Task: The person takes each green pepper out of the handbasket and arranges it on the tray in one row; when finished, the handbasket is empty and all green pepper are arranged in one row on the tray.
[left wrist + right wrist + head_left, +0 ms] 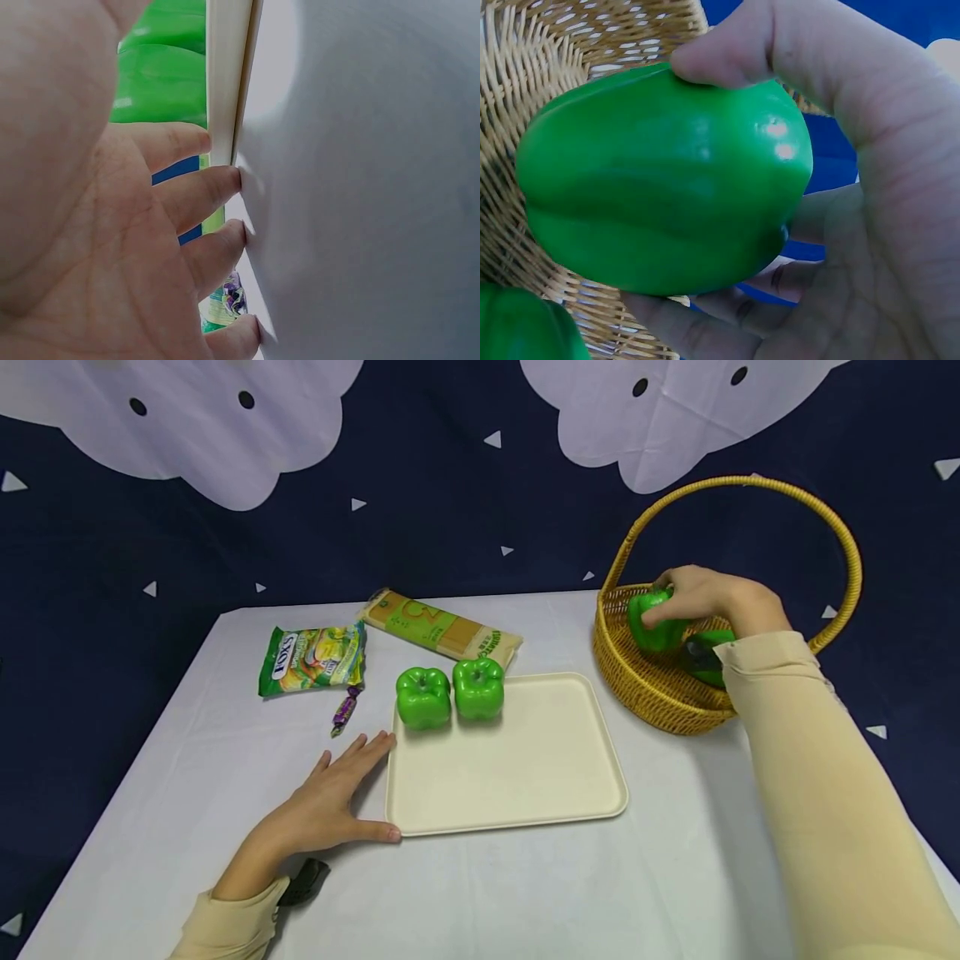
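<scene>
In the head view my right hand (693, 597) grips a green bell pepper (651, 620) inside the wicker basket (645, 689). The right wrist view shows that pepper (667, 180) between the thumb and the curled fingers. Another green pepper (525, 326) lies lower in the basket, partly covered by my forearm in the head view. My left hand (326, 810) rests at the left side of the cream tray (510, 777), fingers spread, index fingertip and thumb tip at its rim. Two green bell peppers, one at the tray's corner (423, 699) and one beside it (478, 689), sit along the back.
Behind the tray lies a long noodle packet (442, 628). A FOX'S candy bag (313, 658) and a purple wrapped candy (345, 710) lie at the back left. The basket's tall handle (843, 543) arches over my right hand. A dark patterned cloth hangs behind the white table (510, 893).
</scene>
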Motion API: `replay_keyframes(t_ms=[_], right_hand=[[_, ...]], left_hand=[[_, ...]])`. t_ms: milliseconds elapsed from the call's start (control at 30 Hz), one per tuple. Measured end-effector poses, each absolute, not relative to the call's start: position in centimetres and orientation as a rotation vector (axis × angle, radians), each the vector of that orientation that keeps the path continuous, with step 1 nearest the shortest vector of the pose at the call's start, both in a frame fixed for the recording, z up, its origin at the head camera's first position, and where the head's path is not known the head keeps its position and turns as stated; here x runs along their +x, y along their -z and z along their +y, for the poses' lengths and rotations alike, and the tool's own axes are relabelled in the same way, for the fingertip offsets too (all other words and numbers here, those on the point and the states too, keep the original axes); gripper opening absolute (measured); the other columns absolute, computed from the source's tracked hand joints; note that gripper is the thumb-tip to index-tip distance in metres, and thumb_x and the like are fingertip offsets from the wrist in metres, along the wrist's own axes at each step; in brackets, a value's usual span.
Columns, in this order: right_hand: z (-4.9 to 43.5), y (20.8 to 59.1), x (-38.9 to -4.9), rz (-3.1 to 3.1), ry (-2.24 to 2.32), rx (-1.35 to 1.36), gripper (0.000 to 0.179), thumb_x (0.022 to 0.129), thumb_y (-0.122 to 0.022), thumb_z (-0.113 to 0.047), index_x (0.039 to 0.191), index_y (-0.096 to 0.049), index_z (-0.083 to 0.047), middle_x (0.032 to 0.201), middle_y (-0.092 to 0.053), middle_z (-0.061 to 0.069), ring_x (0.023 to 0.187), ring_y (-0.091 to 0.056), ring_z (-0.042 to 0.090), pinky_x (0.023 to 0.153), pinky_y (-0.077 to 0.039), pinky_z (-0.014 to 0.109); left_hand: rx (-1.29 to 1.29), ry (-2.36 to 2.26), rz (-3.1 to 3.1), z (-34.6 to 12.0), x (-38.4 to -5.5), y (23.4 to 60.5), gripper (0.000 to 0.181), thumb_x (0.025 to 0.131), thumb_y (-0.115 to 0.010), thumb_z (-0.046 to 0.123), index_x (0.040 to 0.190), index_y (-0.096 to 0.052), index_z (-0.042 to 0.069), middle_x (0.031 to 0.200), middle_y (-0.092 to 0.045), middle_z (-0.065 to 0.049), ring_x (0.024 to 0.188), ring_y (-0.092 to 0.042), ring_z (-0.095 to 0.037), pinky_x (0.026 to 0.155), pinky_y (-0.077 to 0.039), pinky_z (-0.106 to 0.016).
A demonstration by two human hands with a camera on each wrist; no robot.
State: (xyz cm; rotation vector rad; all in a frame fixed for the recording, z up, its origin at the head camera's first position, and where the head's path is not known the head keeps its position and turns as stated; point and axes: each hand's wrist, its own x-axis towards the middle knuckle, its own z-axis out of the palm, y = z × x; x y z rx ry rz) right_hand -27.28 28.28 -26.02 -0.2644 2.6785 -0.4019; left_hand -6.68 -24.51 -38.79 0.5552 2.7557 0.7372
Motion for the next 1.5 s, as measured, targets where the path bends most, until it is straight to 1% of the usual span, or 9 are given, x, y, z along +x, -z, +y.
replay_keyframes(t_ms=[167, 333, 567, 767, 900, 1067, 1233, 1500], right_hand=[[28.2, 25.8, -27.1, 2.739, 0.393, -0.313, 0.083, 0.097, -0.074, -0.040, 0.155, -0.042, 0.010, 0.138, -0.054, 0.032, 0.114, -0.058, 0.039, 0.091, -0.055, 0.047], [28.1, 25.7, -26.5, 2.778, 0.414, -0.346, 0.081, 0.096, -0.075, -0.039, 0.155, -0.043, 0.006, 0.140, -0.049, 0.032, 0.114, -0.054, 0.040, 0.090, -0.053, 0.049], [27.8, 25.6, -25.4, 2.818, 0.439, -0.380, 0.084, 0.094, -0.078, -0.038, 0.157, -0.041, 0.005, 0.143, -0.044, 0.034, 0.117, -0.054, 0.043, 0.095, -0.053, 0.056], [27.4, 25.3, -24.8, 2.828, 0.489, -0.404, 0.087, 0.092, -0.082, -0.036, 0.159, -0.040, 0.001, 0.144, -0.043, 0.031, 0.120, -0.053, 0.044, 0.101, -0.051, 0.060], [27.0, 25.0, -24.3, 2.829, 0.516, -0.426, 0.088, 0.090, -0.084, -0.034, 0.159, -0.040, -0.001, 0.146, -0.042, 0.030, 0.122, -0.053, 0.043, 0.103, -0.051, 0.060], [26.3, 24.5, -23.7, 2.851, 0.538, -0.469, 0.087, 0.088, -0.086, -0.030, 0.158, -0.041, -0.004, 0.144, -0.043, 0.028, 0.121, -0.054, 0.041, 0.102, -0.051, 0.059], [25.6, 24.2, -23.0, 2.868, 0.565, -0.520, 0.088, 0.086, -0.088, -0.028, 0.158, -0.042, -0.006, 0.145, -0.044, 0.028, 0.123, -0.054, 0.041, 0.103, -0.051, 0.060], [24.4, 23.9, -21.9, 2.868, 0.637, -0.584, 0.084, 0.082, -0.089, -0.018, 0.154, -0.046, -0.011, 0.144, -0.045, 0.023, 0.124, -0.053, 0.038, 0.107, -0.050, 0.058]], left_hand=[[0.559, -0.748, 2.752, -24.2, -6.7, 38.7, 0.129, 0.069, -0.095, 0.062, 0.169, -0.033, 0.011, 0.176, -0.032, -0.017, 0.163, -0.023, -0.052, 0.122, -0.009, -0.086], [0.567, -0.741, 2.755, -23.9, -6.7, 38.6, 0.128, 0.069, -0.095, 0.062, 0.169, -0.033, 0.010, 0.175, -0.033, -0.018, 0.162, -0.024, -0.053, 0.121, -0.010, -0.087], [0.565, -0.731, 2.752, -23.7, -6.8, 38.7, 0.129, 0.069, -0.096, 0.061, 0.169, -0.033, 0.010, 0.175, -0.033, -0.018, 0.162, -0.024, -0.052, 0.121, -0.011, -0.086], [0.568, -0.730, 2.751, -23.8, -6.8, 38.6, 0.129, 0.069, -0.096, 0.061, 0.169, -0.033, 0.010, 0.175, -0.033, -0.018, 0.162, -0.023, -0.053, 0.121, -0.010, -0.087], [0.563, -0.733, 2.750, -24.0, -6.8, 38.7, 0.130, 0.069, -0.096, 0.061, 0.169, -0.032, 0.010, 0.176, -0.032, -0.018, 0.162, -0.023, -0.053, 0.121, -0.010, -0.087], [0.549, -0.743, 2.742, -24.2, -6.8, 39.0, 0.130, 0.069, -0.096, 0.061, 0.170, -0.031, 0.010, 0.176, -0.031, -0.017, 0.163, -0.021, -0.052, 0.123, -0.008, -0.085], [0.545, -0.747, 2.739, -24.3, -6.7, 38.9, 0.130, 0.069, -0.095, 0.062, 0.170, -0.031, 0.011, 0.177, -0.030, -0.017, 0.164, -0.021, -0.051, 0.123, -0.007, -0.085], [0.537, -0.749, 2.728, -24.3, -6.7, 38.7, 0.130, 0.070, -0.094, 0.063, 0.171, -0.030, 0.012, 0.177, -0.029, -0.016, 0.164, -0.020, -0.050, 0.123, -0.006, -0.085]])
